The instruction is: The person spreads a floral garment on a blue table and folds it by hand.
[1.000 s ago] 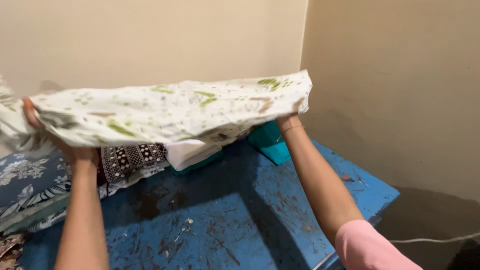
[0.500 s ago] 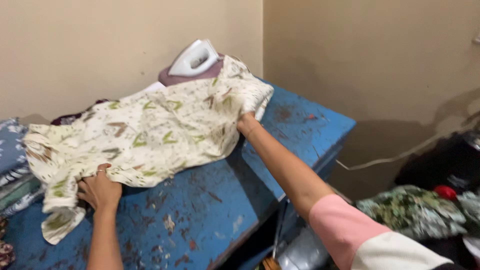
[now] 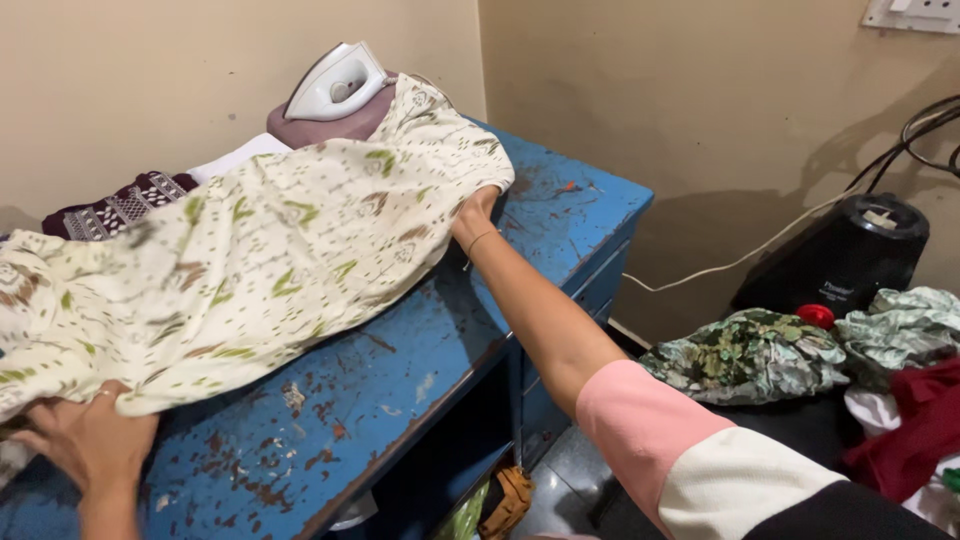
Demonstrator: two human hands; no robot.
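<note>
A cream cloth with green and brown leaf print [image 3: 260,250] lies spread across a worn blue table [image 3: 400,380]. My left hand [image 3: 85,445] grips its near left edge at the table's front. My right hand [image 3: 478,212] reaches far across and holds the cloth's far right corner, partly tucked under the fabric. A white and mauve iron [image 3: 335,95] stands at the back of the table, with the cloth's far edge draped against it.
A dark patterned fabric [image 3: 120,200] and a white folded cloth [image 3: 240,155] lie behind the spread cloth. To the right stand a black appliance [image 3: 845,255] with a white cord [image 3: 740,258], and a pile of crumpled clothes [image 3: 800,350]. Walls close in behind.
The cloth came down from mid-air and is now laid flat and stretched wider on the table. My left hand pulled its edge nearer and leftward; the view shifted right.
</note>
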